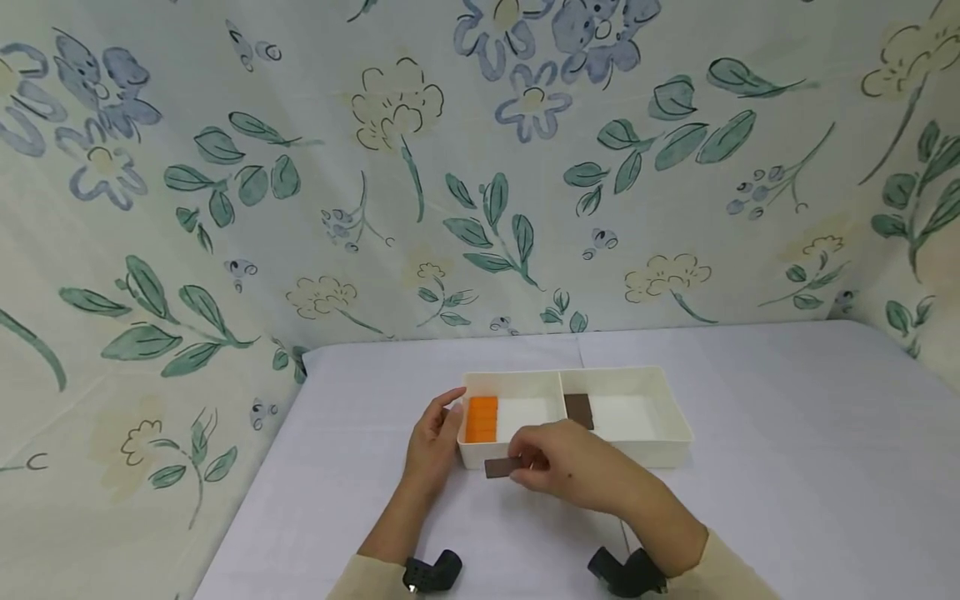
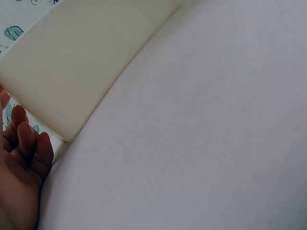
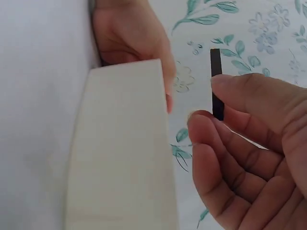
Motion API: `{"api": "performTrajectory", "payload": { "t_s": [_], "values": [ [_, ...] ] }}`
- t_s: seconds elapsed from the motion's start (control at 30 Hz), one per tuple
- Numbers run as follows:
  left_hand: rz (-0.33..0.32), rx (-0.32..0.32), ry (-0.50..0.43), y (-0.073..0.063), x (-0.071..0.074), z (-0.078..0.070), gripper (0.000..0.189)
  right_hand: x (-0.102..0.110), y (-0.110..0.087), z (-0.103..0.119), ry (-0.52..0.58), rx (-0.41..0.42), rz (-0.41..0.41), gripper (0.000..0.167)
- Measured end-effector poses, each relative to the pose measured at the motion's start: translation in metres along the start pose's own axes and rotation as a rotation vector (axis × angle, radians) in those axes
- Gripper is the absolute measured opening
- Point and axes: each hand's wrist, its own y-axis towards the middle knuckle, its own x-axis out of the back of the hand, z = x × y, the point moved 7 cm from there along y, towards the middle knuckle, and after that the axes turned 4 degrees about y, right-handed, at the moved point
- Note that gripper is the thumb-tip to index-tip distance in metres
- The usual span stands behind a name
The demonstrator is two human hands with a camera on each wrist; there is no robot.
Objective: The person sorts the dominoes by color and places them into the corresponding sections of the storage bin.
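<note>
A white two-compartment box (image 1: 667,454) stands on the table. My right hand (image 1: 570,467) pinches a thin dark brown rectangular piece (image 1: 501,467) between thumb and fingers, just in front of the box's near wall. In the right wrist view that piece (image 3: 217,62) is seen edge-on, apart from the box. At the box's left end, my left hand (image 1: 431,442) rests against the wall, with a fingertip at the rim. Its other fingers (image 2: 42,148) are loosely bent beside the box corner. Orange pieces (image 1: 482,419) lie side by side along the left compartment's left wall.
Another dark brown piece or pieces (image 1: 578,410) lie in the right compartment against the divider (image 1: 562,392); the exact number is unclear. A white cloth (image 1: 787,467) covers the table. Floral fabric (image 1: 480,167) hangs behind it and at the sides.
</note>
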Motion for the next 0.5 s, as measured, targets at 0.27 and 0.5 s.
{"api": "performTrajectory", "payload": {
  "t_s": [0.27,0.5],
  "values": [
    [0.008,0.018,-0.002,0.000,-0.001,0.001,0.032,0.064,-0.018,-0.023,0.032,-0.120,-0.245,0.016],
    [0.018,0.017,-0.010,0.000,-0.002,0.002,0.032,0.089,-0.033,-0.060,-0.067,-0.258,-0.285,0.018]
  ]
}}
